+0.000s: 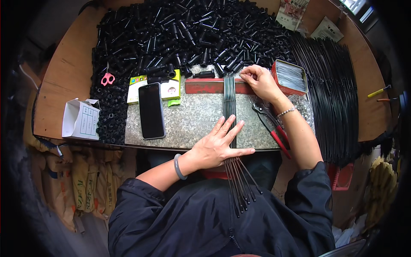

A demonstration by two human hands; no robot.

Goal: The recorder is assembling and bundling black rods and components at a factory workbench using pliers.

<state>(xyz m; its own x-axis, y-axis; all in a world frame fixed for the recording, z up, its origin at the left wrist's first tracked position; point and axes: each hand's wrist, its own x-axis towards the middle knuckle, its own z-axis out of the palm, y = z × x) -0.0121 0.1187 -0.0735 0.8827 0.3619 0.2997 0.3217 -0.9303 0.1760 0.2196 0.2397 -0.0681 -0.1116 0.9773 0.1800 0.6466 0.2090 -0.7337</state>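
Observation:
A bundle of thin dark rods (230, 100) lies side by side across a red bar (201, 86) on a speckled stone slab (195, 111). My left hand (218, 144) rests flat over the rods near the slab's front edge, its fingers spread. Below that hand the rod ends fan out over my lap, each with a small knob. Beside the far rod ends, my right hand (262, 84) is above the bar with thumb and fingertips pinched together. Anything between those fingertips is too small to make out. Red-handled pliers (274, 128) lie under my right forearm.
Black tubular parts (184, 34) heap up at the back. Long black rods (327, 94) fill the right side. A red tin (294, 91) holds thin silvery pieces. To the left are a phone (151, 111), a yellow-green box (133, 92), pink scissors (108, 79) and a white carton (81, 120).

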